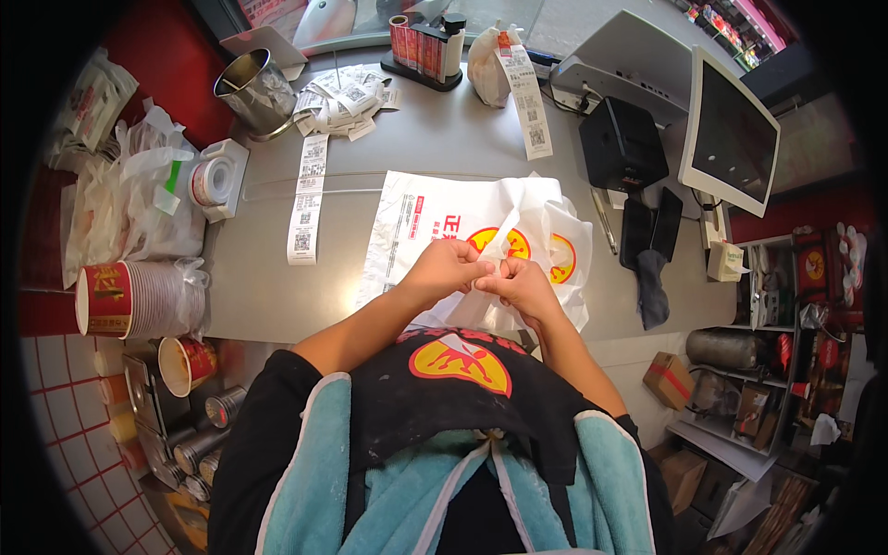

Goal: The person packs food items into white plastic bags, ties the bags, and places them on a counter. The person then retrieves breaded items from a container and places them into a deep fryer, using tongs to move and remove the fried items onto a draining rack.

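Observation:
A white plastic carrier bag point(555, 208) with a red and yellow print lies on the steel counter in front of me. My left hand point(454, 267) pinches the bag's plastic between thumb and fingers. Right beside it, my right hand point(517, 281) also grips the plastic, the fingertips of both hands nearly touching. Under and to the left of the bag is a flat white printed bag point(399, 222). Folds of plastic hide what, if anything, the carrier bag holds.
On the steel counter point(257, 298) stand a steel canister point(253, 94), heaped receipts point(343, 100), a long receipt strip point(307, 201) and a tied bag point(489, 69) with a receipt. A black printer point(623, 142) and monitor point(735, 128) stand right. Stacked paper tubs point(139, 298) are left.

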A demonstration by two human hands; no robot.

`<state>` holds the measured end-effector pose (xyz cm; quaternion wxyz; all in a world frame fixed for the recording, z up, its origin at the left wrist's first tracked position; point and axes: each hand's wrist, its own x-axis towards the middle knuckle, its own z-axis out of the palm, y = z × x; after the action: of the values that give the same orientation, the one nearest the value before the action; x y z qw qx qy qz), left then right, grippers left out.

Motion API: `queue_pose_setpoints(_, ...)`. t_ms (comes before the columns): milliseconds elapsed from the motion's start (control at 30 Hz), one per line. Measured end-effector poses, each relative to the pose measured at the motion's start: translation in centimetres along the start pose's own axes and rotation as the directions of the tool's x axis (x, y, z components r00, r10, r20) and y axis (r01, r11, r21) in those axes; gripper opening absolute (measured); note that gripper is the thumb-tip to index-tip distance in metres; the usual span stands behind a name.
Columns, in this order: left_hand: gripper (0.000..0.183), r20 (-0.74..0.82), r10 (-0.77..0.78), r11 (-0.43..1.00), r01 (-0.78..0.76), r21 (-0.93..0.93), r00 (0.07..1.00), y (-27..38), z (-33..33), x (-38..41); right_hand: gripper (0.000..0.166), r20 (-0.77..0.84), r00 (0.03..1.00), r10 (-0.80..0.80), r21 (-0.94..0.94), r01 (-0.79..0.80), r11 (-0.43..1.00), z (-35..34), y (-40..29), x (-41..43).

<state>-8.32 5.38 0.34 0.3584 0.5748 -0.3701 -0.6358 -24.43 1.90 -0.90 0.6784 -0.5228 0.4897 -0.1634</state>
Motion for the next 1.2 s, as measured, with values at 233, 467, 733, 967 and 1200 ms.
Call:
queue_pose_setpoints(233, 0.016, -0.181, 0.119, 0.98, -0.144, -0.134, 0.976, 2.0, -6.0, -0.6, 0.025, -0.079, 0.995, 0.062, 0.365, -0.029, 0.931, -2.1, 1.3, 0.5)
queue_pose_setpoints(467, 0.015, -0.328, 0.243, 0.961, -0.273, -0.049, 0.913, 6.8, -10.6, -5.7, 0.016, -0.184, 0.977, 0.105, 0.309, -0.044, 0.95, -3.8, 1.1, 0.5)
queue_pose_setpoints(733, 0.012, -0.55, 0.557, 0.658, -0.735, -0.166, 0.622, 11.5, -13.6, -13.0, 0.014, -0.17, 0.981, 0.089, 0.415, -0.01, 0.91, -6.4, 3.3, 1.5)
queue_pose_setpoints(967, 0.008, -0.62, 0.699, 0.532, -0.838, 0.117, 0.357, 12.3, -13.5, -16.6, 0.024, -0.222, 0.975, 0.018, 0.277, 0.046, 0.96, -7.5, 3.1, 0.5)
queue_pose_setpoints(1200, 0.024, -0.697, 0.671, 0.37, -0.701, 0.61, -0.252, 12.1, -20.9, -21.9, 0.018, -0.22, 0.975, 0.031, -0.22, -0.081, 0.972, -7.3, 2.2, -0.7)
